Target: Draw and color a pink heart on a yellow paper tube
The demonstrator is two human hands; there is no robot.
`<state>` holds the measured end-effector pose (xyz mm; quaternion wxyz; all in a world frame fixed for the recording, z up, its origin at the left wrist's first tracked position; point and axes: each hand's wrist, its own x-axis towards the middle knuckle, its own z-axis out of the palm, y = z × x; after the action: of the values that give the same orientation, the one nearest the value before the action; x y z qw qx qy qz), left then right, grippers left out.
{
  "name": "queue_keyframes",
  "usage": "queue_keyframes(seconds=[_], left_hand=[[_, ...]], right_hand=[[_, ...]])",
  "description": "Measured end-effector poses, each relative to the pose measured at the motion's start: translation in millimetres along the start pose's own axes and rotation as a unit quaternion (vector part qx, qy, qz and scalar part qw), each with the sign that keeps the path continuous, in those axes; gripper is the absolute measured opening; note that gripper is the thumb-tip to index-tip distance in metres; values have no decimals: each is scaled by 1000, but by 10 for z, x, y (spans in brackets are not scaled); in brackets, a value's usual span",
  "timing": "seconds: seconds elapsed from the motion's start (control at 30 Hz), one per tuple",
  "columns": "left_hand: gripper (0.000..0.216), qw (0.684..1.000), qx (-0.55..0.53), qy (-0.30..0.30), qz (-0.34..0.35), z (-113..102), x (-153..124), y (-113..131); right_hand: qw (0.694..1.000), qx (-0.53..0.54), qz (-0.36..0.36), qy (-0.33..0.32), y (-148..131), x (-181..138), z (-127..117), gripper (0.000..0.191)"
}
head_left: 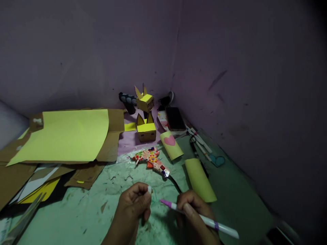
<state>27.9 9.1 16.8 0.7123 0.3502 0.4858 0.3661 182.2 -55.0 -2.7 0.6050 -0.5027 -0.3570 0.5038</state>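
Low in the middle, my left hand [134,206] has its fingers closed on a small white piece [149,189]. Only the end of this piece shows, and its kind is hard to tell. My right hand [194,212] grips a white marker pen [209,223] with a purple band. Its purple tip [165,203] is uncapped and points left toward my left hand, without touching it. Just beyond both hands lies a flower-patterned glue gun [150,160], its black cord running under my right hand. A yellow paper-covered tube [200,180] rests beyond my right hand.
Another yellow tube [171,146] bears a pink heart. Behind stand two small cardboard boxes with ears, one lower [146,132] and one higher [145,102]. A phone [175,118] and several markers [201,140] lie right. Yellow paper [68,136] on cardboard and scissors [28,214] are left.
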Motion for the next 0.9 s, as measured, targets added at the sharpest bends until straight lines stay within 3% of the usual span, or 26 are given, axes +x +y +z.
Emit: queue_keyframes(seconds=[0.2, 0.37, 0.53, 0.8, 0.9], left_hand=[[40, 995, -88, -30, -36, 53, -42, 51], [36, 986, -146, 42, -61, 54, -27, 38], [38, 987, -141, 44, -68, 73, -9, 41], [34, 996, -63, -17, -55, 76, -91, -32], [33, 1000, 4, 4, -28, 116, -146, -27]], right_hand=[[998, -58, -29, 6, 13, -54, 25, 41], [987, -118, -107, 16, 14, -108, 51, 38], [982, -148, -119, 14, 6, -95, 86, 37], [982, -171, -76, 1, 29, -82, 95, 38], [993, -112, -24, -6, 33, -71, 97, 40]])
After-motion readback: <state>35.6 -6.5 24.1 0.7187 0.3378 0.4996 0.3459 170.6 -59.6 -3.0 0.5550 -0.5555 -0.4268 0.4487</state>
